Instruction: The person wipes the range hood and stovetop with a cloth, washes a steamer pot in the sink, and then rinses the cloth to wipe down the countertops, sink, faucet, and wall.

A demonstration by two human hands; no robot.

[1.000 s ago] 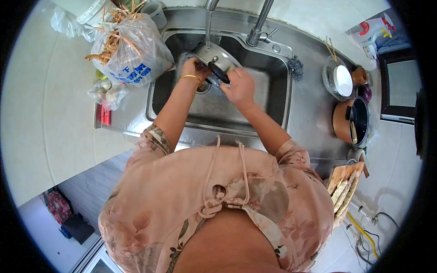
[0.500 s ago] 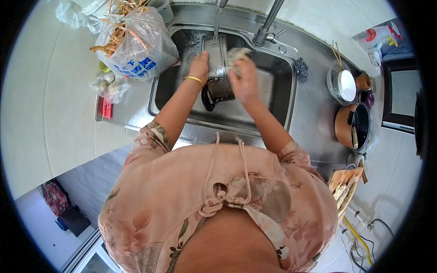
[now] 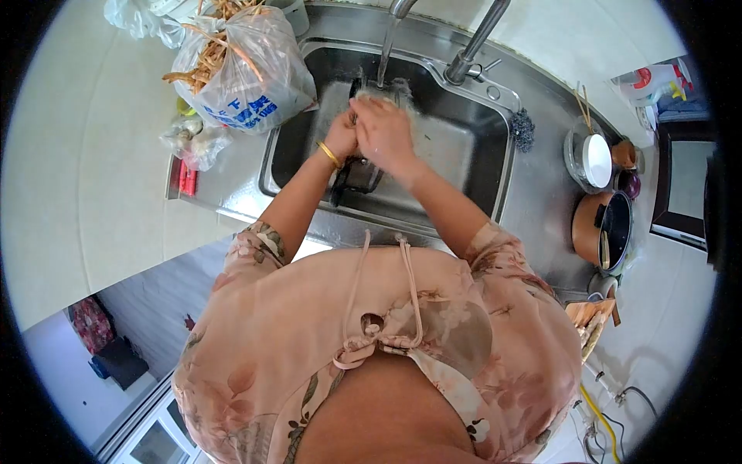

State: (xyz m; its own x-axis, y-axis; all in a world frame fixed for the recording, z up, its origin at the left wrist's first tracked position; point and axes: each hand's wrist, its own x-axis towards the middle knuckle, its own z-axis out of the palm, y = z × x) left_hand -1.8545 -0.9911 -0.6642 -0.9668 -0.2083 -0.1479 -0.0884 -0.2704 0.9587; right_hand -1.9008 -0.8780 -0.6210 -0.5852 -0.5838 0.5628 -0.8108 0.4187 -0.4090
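Note:
Both hands are over the sink [image 3: 464,166], at a steel pot with black handles [image 3: 338,185]. My left hand [image 3: 342,135], with a gold bangle at the wrist, is closed on the pot's left side. My right hand [image 3: 385,131] lies across the pot with a pale cloth [image 3: 377,93] under its fingers. That cloth is mostly covered by the hand. Much of the pot's body is hidden by both hands. Water runs from the faucet [image 3: 386,54] just beyond my fingers.
A plastic bag [image 3: 255,85] of dried brown stalks stands left of the sink. At the right are a dark scrubber [image 3: 522,130], a white bowl [image 3: 596,161] and a brown pot [image 3: 589,228]. A second steel spout [image 3: 483,39] rises behind the sink.
My right hand has moved left over the pot, close to my left hand. The pot has turned, so its steel side no longer shows. The view has shifted slightly.

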